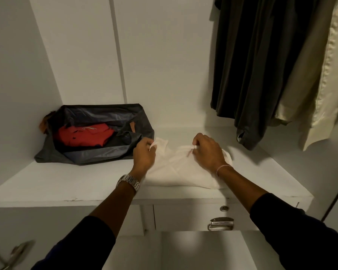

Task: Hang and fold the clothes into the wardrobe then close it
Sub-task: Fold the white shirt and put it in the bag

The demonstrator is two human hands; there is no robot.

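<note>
The left hand [143,152] is pinching the far left corner of a white folded garment [185,168] with its fingers curled on the cloth. The right hand [208,151] is pinching the far edge of the same garment near its middle, fingers curled too. A silver watch [128,181] is sitting on the left wrist, and a thin bracelet [223,168] is sitting on the right wrist. Both arms are wearing dark sleeves.

The white garment is lying flat on the white wardrobe shelf [66,182], near the front edge. Just to its left, a dark open bag [98,154] is sitting on the same shelf, and the left hand is close to the bag's side. A red shirt [84,134] is lying inside the bag.

Up on the right, a dark garment [258,65] and a cream shiny garment [324,78] are hanging above the shelf. Under the shelf, a drawer with a metal handle [220,224] is showing.
</note>
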